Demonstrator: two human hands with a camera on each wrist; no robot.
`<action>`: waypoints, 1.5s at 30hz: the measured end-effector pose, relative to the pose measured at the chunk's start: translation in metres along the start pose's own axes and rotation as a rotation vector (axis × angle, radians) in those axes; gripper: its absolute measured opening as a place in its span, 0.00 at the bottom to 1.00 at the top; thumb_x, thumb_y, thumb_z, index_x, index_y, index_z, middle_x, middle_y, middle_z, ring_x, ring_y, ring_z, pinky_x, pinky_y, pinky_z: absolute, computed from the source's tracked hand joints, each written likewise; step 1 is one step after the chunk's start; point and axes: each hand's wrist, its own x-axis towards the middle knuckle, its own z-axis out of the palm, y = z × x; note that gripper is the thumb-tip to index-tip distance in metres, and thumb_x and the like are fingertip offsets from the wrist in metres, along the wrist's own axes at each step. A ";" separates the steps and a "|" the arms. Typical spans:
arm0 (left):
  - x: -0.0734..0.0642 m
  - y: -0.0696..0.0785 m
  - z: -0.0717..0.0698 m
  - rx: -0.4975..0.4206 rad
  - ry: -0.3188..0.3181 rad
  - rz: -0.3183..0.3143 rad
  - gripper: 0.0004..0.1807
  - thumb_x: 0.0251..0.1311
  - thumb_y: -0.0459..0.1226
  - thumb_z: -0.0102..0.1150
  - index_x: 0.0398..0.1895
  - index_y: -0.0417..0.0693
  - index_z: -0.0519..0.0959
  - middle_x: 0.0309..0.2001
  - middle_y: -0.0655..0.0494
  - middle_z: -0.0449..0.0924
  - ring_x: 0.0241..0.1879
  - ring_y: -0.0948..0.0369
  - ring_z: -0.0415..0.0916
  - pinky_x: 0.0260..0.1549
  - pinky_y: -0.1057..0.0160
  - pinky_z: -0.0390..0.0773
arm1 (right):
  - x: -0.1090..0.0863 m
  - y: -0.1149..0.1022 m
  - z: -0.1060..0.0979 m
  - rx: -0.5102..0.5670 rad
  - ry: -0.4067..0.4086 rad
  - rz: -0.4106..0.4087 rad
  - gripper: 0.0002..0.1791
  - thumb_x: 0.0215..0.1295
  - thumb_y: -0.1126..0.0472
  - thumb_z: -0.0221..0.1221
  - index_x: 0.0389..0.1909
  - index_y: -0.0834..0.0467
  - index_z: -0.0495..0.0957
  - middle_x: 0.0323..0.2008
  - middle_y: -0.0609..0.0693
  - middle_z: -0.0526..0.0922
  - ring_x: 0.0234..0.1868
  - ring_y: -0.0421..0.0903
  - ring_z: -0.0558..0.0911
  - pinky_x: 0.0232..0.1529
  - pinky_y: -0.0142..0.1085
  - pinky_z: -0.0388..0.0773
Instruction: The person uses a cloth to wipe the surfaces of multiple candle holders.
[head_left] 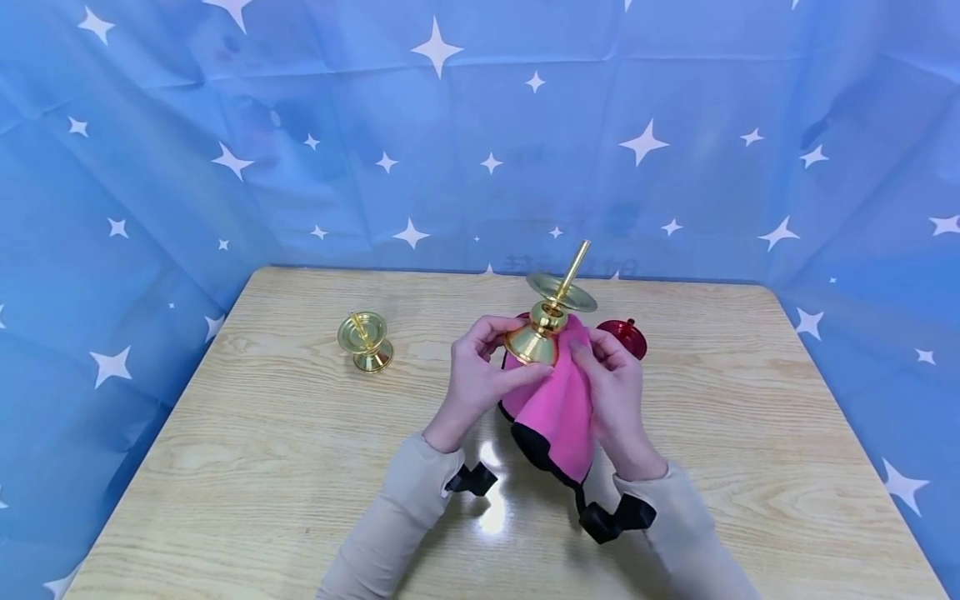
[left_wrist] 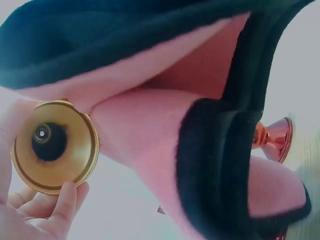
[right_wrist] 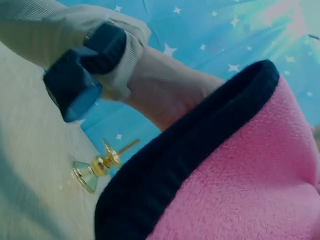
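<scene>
Gripping the base of a gold holder (head_left: 548, 316), L hand (head_left: 483, 367) is curling its fingers round the far side and laying its thumb along the near rim. R hand (head_left: 618, 383) is pinching a pink cloth (head_left: 558, 408) w/ black edging btwn thumb & fingers, so I'm counting both grips as engaged.

I'm seeing the holder being held up above the table (head_left: 270, 483), approx. centre, tilting so its stem is leaning up & to the R, w/ a round dish sitting below the stem. On L wrist cam the base's hollow underside is facing me, dark in the middle. Cloth is meeting the holder's R side & hanging down in folds btwn the arms.

Just beside R hand, a red holder (head_left: 628, 337) is resting on the table; a red patch (head_left: 522, 316) is peeking out behind the gold base, mostly hidden, so I'm not telling what it is. Well apart on the L, a second gold holder (head_left: 367, 340) is standing upright. Past the table's back edge, a blue backdrop (head_left: 525, 192) w/ white stars is hanging.
</scene>
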 end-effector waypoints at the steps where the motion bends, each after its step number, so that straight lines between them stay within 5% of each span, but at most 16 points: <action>1: 0.000 0.000 0.001 -0.013 0.001 -0.001 0.27 0.34 0.22 0.73 0.43 0.32 0.76 0.43 0.40 0.80 0.41 0.61 0.76 0.41 0.62 0.77 | -0.001 0.000 0.001 0.010 0.003 0.005 0.11 0.62 0.72 0.56 0.29 0.53 0.81 0.23 0.46 0.74 0.23 0.37 0.73 0.23 0.24 0.72; 9: -0.003 -0.007 0.012 -0.174 0.023 -0.024 0.30 0.36 0.18 0.68 0.48 0.26 0.69 0.50 0.34 0.75 0.51 0.57 0.73 0.53 0.59 0.73 | -0.007 0.004 0.006 0.157 0.081 -0.051 0.10 0.63 0.73 0.55 0.31 0.56 0.81 0.20 0.47 0.73 0.22 0.37 0.74 0.24 0.24 0.74; 18: -0.007 -0.014 0.020 -0.385 0.092 -0.019 0.41 0.36 0.46 0.78 0.49 0.35 0.64 0.50 0.50 0.79 0.52 0.60 0.74 0.51 0.63 0.72 | -0.009 0.006 0.011 0.235 0.080 -0.105 0.07 0.63 0.71 0.56 0.33 0.58 0.81 0.22 0.49 0.76 0.23 0.38 0.76 0.24 0.24 0.75; 24: -0.010 -0.011 0.026 -0.463 0.170 -0.051 0.37 0.37 0.47 0.77 0.47 0.38 0.70 0.53 0.48 0.78 0.50 0.60 0.75 0.47 0.66 0.75 | -0.010 0.004 0.015 0.268 0.091 -0.143 0.06 0.62 0.71 0.57 0.35 0.59 0.81 0.28 0.51 0.79 0.28 0.40 0.79 0.29 0.26 0.78; 31: -0.010 -0.009 0.032 -0.482 0.226 0.010 0.42 0.43 0.41 0.74 0.53 0.21 0.64 0.56 0.38 0.73 0.53 0.58 0.74 0.51 0.62 0.74 | -0.010 0.004 0.018 0.259 0.090 -0.159 0.07 0.63 0.71 0.56 0.35 0.58 0.81 0.29 0.51 0.78 0.30 0.40 0.79 0.31 0.27 0.79; 45: -0.011 -0.010 0.031 -0.449 0.199 -0.011 0.46 0.43 0.45 0.74 0.57 0.23 0.62 0.57 0.42 0.73 0.54 0.59 0.73 0.51 0.62 0.74 | -0.011 0.007 0.019 0.177 0.056 -0.206 0.05 0.62 0.70 0.58 0.36 0.61 0.81 0.28 0.51 0.78 0.26 0.40 0.78 0.28 0.27 0.78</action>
